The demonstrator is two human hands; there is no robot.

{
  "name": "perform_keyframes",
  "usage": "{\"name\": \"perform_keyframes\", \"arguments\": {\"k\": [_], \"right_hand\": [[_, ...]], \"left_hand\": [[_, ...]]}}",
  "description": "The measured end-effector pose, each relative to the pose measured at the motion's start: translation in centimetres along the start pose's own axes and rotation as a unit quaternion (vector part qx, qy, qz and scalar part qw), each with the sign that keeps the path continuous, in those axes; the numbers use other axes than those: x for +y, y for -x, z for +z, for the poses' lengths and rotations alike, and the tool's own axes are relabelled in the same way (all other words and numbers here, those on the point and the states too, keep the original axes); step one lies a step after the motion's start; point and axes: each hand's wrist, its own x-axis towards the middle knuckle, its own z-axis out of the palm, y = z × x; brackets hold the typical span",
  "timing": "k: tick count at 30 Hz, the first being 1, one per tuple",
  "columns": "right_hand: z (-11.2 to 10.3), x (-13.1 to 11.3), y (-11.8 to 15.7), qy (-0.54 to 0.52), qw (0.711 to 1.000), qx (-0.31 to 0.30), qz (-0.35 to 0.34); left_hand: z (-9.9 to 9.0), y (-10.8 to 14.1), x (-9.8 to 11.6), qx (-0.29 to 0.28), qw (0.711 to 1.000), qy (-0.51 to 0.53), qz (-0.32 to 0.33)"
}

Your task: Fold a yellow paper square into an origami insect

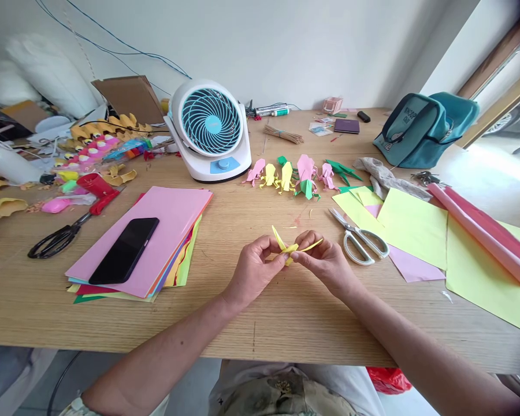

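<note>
Between my two hands, over the middle of the wooden table, is a small folded yellow paper piece (290, 249) with thin strips sticking out. My left hand (256, 267) pinches its left side between thumb and fingers. The right side is pinched by my right hand (325, 261), where one strip points up and to the right. Behind the hands stands a row of folded paper figures: a yellow one (286, 175), a large pink one (306, 169) and several others in pink, yellow and green. White-handled scissors (359, 238) lie open just right of my right hand.
On the left, a black phone (124, 251) rests on stacked coloured paper (177, 202), near black-handled scissors (65, 234). A white fan (211, 124) stands behind. Yellow sheets (413, 222), a rolled pink sheet (481, 231), a grey cloth (387, 178) and a teal bag (424, 130) are right.
</note>
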Motion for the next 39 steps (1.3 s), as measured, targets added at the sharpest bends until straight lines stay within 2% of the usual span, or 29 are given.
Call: {"name": "perform_keyframes", "arguments": {"k": [8, 12, 16, 25, 30, 39], "right_hand": [[-0.1, -0.1, 0.0, 0.022, 0.999, -0.027, 0.014], [-0.3, 0.4, 0.0, 0.088, 0.995, 0.014, -0.038], [-0.5, 0.4, 0.1, 0.105, 0.994, 0.035, -0.024], [-0.2, 0.0, 0.0, 0.059, 0.998, 0.023, -0.002], [-0.4, -0.6, 0.0, 0.084, 0.996, -0.005, -0.015], [-0.4, -0.6, 0.2, 0.089, 0.996, 0.007, -0.007]], "left_hand": [[-0.1, -0.3, -0.2, 0.043, 0.997, 0.033, -0.052], [0.0, -0.3, -0.2, 0.04, 0.998, 0.041, -0.037], [0.0, -0.3, -0.2, 0.025, 1.0, 0.01, -0.016], [-0.3, -0.5, -0.4, 0.023, 0.999, -0.018, -0.032], [-0.5, -0.6, -0.5, 0.036, 0.998, -0.042, -0.018], [-0.5, -0.4, -0.3, 0.036, 0.997, -0.062, -0.025]]}}
